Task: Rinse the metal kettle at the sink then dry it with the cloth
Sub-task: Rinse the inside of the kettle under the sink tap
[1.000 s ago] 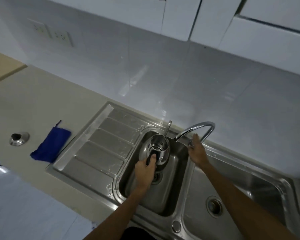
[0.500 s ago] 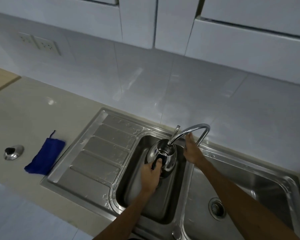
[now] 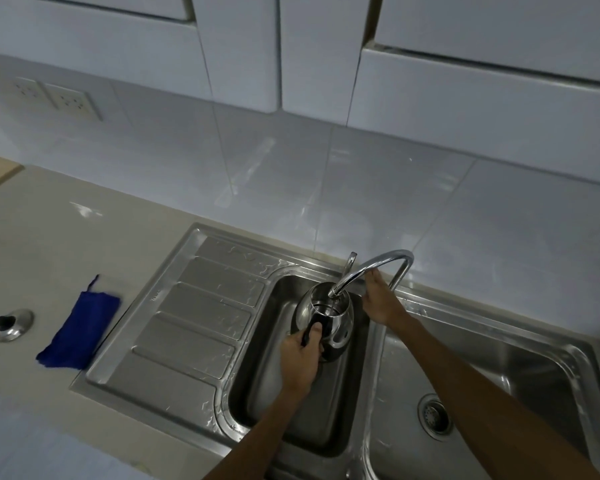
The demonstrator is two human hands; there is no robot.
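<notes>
A: Where is the kettle (image 3: 326,315) sitting?
B: In the sink's (image 3: 291,424) left basin, under the tap (image 3: 371,268); the left hand (image 3: 300,363) is gripping its handle.
A: And the right hand (image 3: 381,303)?
B: Resting against the tap's base; its grip is unclear. The cloth (image 3: 78,332) is lying on the table, left of the sink.

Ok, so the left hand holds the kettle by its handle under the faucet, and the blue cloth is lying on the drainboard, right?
Not quite. The head view shows the blue cloth on the counter left of the drainboard, not on it. The rest holds: the left hand grips the kettle under the faucet.
</notes>
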